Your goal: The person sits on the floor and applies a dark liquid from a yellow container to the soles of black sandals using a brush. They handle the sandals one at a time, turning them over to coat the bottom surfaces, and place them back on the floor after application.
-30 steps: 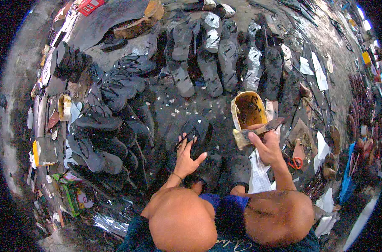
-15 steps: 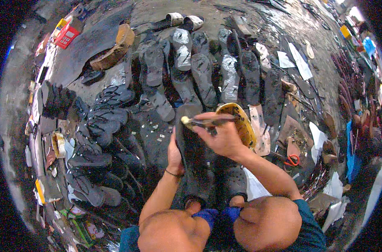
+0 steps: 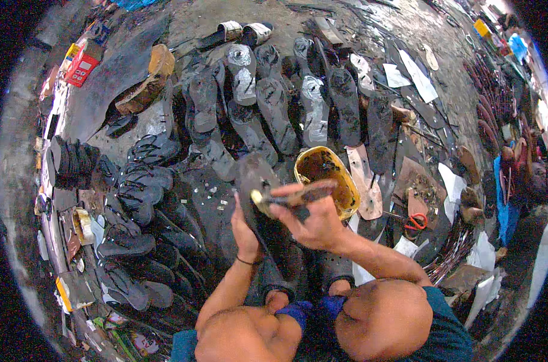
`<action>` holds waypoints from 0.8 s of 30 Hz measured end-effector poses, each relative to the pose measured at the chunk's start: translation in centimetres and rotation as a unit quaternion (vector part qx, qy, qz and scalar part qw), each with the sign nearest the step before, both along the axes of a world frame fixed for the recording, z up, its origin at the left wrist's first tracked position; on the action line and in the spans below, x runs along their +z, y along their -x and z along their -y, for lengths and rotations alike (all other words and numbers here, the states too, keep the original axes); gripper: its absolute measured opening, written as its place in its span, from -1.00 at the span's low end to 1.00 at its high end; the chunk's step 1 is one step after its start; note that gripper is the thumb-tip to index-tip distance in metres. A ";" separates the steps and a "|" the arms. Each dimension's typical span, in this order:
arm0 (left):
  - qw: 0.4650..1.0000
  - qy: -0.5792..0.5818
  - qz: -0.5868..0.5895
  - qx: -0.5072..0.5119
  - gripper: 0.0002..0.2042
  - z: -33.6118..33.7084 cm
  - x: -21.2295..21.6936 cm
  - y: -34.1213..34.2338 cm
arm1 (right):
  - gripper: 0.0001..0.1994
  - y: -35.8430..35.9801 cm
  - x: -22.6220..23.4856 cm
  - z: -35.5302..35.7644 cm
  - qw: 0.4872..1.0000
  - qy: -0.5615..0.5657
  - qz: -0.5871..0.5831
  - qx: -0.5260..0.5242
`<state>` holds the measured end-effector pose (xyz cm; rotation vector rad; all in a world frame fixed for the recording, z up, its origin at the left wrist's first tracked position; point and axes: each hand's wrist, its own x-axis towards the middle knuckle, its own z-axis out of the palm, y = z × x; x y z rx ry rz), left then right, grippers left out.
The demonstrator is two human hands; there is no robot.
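The floor [image 3: 406, 36] is carrying everything here, grey and gritty, and it is lying under rubber pieces from its far edge to its near edge. A big dark rubber sheet [image 3: 114, 78] is lying toward the far left corner of the floor. A row of flat dark soles [image 3: 274, 111] is spreading along the far side, some of them showing pale patches. Along the left edge a cluster of dark strapped sandals [image 3: 138, 199] is piling up, reaching down toward the near left corner.

A yellow glue pot [image 3: 328, 178] is sitting near the middle of the floor, open and stained dark inside, just beyond the hands. The dark sole [image 3: 256, 181] being worked on is standing tilted in the middle of the floor, just left of the pot, its top end rising above the hands. The left hand [image 3: 245, 226] is pressing against the sole's left edge, fingers wrapping it from behind. The right hand [image 3: 313, 220] is closing tightly around a brush [image 3: 289, 198], which is lying across the face of the sole with its pale tip pointing left. The two hands are working close together, on either side of the sole. A small pair of red-handled scissors [image 3: 415, 222] is lying to the right of the pot.
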<state>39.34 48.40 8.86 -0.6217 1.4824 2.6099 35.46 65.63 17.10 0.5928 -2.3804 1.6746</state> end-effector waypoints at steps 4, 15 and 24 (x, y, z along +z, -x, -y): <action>0.989 -0.066 0.044 0.122 -0.50 -1.5 0.0 0.0 | -0.78 2.9 -1.7 0.1 0.980 0.073 0.136 -0.129; 0.920 -0.361 0.135 -0.071 -0.19 2.1 3.5 -9.3 | -0.69 1.1 -1.9 -1.9 0.827 0.312 0.468 -0.017; 0.966 -0.258 0.001 -0.015 -0.33 1.0 5.6 4.3 | -0.75 0.3 -1.2 1.9 0.999 0.010 0.014 0.031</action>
